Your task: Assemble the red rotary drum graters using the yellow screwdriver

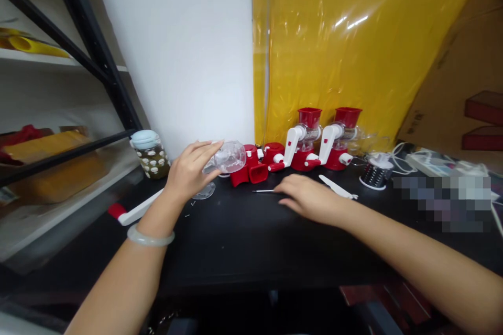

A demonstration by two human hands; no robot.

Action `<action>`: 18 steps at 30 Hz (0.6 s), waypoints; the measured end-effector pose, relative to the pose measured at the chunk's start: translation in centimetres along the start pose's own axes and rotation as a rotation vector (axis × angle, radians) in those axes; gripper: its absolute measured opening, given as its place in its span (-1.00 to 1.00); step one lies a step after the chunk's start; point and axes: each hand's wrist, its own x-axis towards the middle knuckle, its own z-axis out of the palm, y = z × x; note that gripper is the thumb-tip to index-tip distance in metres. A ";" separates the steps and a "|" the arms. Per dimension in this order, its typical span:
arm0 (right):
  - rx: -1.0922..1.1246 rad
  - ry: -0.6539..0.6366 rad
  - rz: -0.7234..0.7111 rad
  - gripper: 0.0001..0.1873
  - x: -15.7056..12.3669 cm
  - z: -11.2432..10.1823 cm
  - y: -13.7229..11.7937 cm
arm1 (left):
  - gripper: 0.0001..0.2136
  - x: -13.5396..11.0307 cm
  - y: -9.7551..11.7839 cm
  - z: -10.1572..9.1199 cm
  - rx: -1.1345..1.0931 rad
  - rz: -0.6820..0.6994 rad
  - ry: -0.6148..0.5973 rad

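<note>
My left hand (pixel 192 167) is closed around a clear plastic housing (pixel 232 157), fingers over its top and thumb below. A clear round plastic base (pixel 205 191) shows on the black table under that hand. My right hand (pixel 304 193) is low over the table with its fingers curled on a thin screwdriver (pixel 262 191); the shaft points left, and the handle is hidden. Red plastic grinder parts (pixel 251 170) stand between the hands. A white crank handle with a red knob (pixel 137 209) lies by my left wrist. Tiny screws (pixel 187 215) are scattered near it.
Two assembled red-and-white drum graters (pixel 302 141) stand at the back. A white blade-shaped part (pixel 336 186) and a metal grater drum (pixel 375 172) lie right. A patterned jar (pixel 150 154) stands left by a shelf. White cables (pixel 404 162) run along the right; a cardboard box (pixel 451 78) leans there.
</note>
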 end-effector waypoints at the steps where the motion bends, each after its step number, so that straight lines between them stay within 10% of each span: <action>1: 0.012 -0.057 -0.128 -0.75 1.9 0.5 -2.0 | -0.43 0.0 0.0 0.1 0.006 0.006 -0.002; 4: 0.048 -0.187 -0.330 -0.75 7.7 3.4 -6.9 | -0.42 -0.1 0.3 0.5 0.009 0.040 -0.009; 7: 0.056 -0.175 -0.238 -0.71 12.2 7.1 -9.5 | -0.42 -0.1 0.5 0.8 -0.009 0.050 -0.008; 18: 0.146 -0.168 -0.124 -0.72 19.2 13.3 -11.5 | -0.41 -0.1 0.4 0.6 0.010 0.019 0.021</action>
